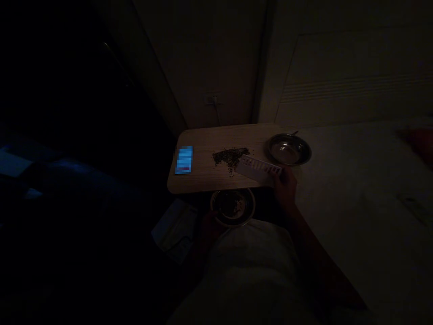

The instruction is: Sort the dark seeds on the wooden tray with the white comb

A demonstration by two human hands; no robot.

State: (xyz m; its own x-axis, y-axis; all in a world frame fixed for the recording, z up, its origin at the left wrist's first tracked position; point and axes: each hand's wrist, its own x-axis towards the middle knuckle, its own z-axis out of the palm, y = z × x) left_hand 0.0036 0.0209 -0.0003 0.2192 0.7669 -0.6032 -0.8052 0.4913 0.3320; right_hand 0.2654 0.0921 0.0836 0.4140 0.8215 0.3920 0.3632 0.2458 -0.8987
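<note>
My right hand (285, 185) is closed on the right end of a flat, pale box or card with printed marks (255, 169). That piece's far end reaches the edge of a heap of small dark bits (230, 157), perhaps seeds or husks, on a small wooden table (203, 183). Below the table's front edge, my left hand (214, 221) grips the left rim of a metal bowl (233, 224), its fingers dim. Some bits lie inside this bowl, too dark to name.
A second shiny metal bowl (289, 151) stands at the table's right end, with a thin handle behind it. On the left end lies a lit phone (183, 160). A wall socket (212, 99) holds a plugged-in cable. A pale bed-like surface (355, 194) spreads to the right.
</note>
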